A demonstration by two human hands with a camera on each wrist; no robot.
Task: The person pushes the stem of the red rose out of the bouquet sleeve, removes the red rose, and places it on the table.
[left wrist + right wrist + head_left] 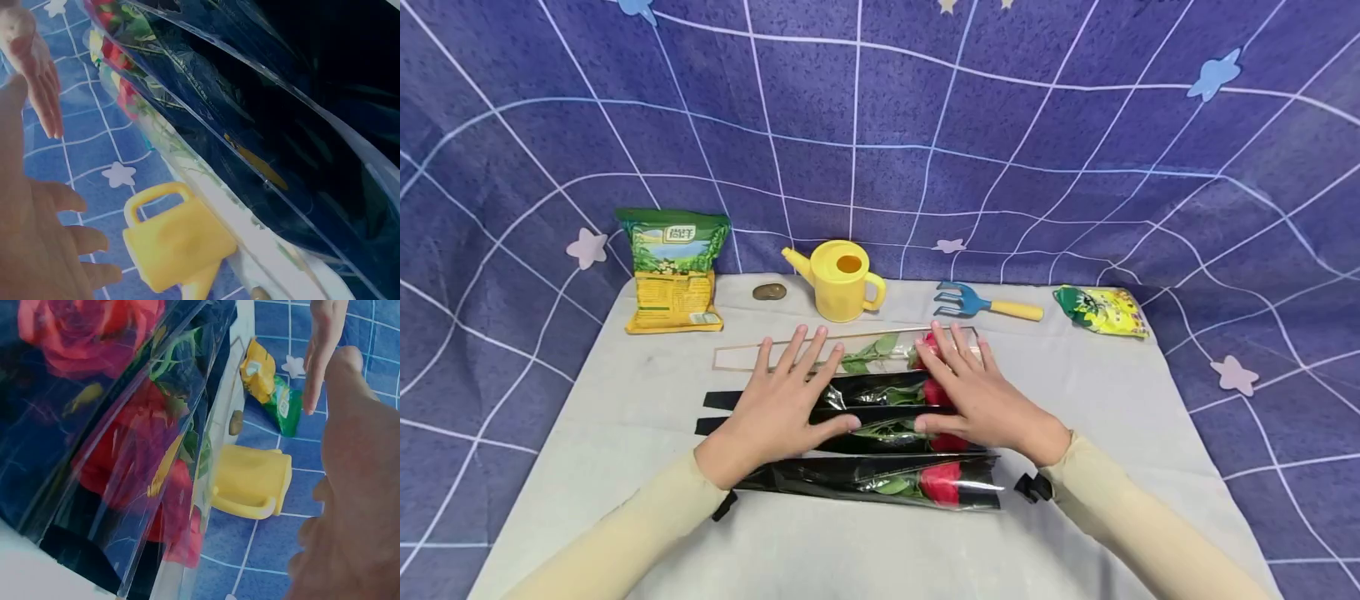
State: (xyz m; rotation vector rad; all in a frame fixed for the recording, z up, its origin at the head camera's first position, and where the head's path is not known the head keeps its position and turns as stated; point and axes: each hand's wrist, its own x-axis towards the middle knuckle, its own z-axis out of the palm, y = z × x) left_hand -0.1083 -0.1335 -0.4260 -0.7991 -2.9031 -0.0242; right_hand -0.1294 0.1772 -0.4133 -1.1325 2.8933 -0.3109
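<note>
Several single red roses lie side by side across the white table, each in a plastic sleeve. The nearest black-wrapped rose [887, 482] lies in full length in front of the hands. At the back is a rose in a clear sleeve with a gold edge [868, 354]. My left hand [778, 412], palm down with fingers spread, overlaps the stem side of the middle sleeves in the head view. Over the bloom side is my right hand [988, 408], also spread flat. In the wrist views both hands hover above the wrappers, gripping nothing. Parts of the middle roses are hidden beneath them.
Along the back edge stand a green and yellow bag [673, 275], a brown stone [769, 292] and a yellow watering can [840, 287]. Further right lie a blue hand rake with a yellow handle [973, 302] and a small yellow-green packet [1105, 312]. Blue gridded cloth hangs behind.
</note>
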